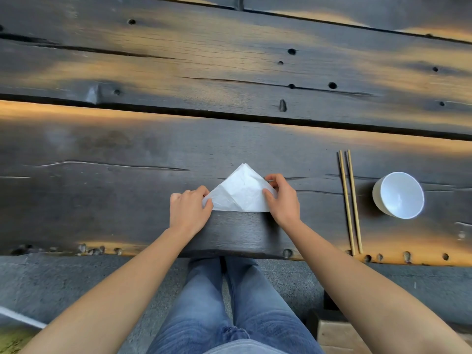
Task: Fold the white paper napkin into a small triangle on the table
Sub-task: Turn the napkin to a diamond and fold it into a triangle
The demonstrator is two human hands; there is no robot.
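The white paper napkin (241, 191) lies on the dark wooden table (127, 200) as a triangle, its point facing away from me and its long edge toward me. Creases run across its surface. My left hand (189, 210) pinches the triangle's left corner between thumb and fingers. At the right corner, my right hand (282, 199) grips the paper the same way. Both corners are partly hidden under my fingers.
A pair of wooden chopsticks (350, 200) lies to the right, pointing away from me. Beyond them stands a white bowl (398, 195). The table's front edge (229, 252) runs just above my knees. Gaps and holes mark the planks farther back.
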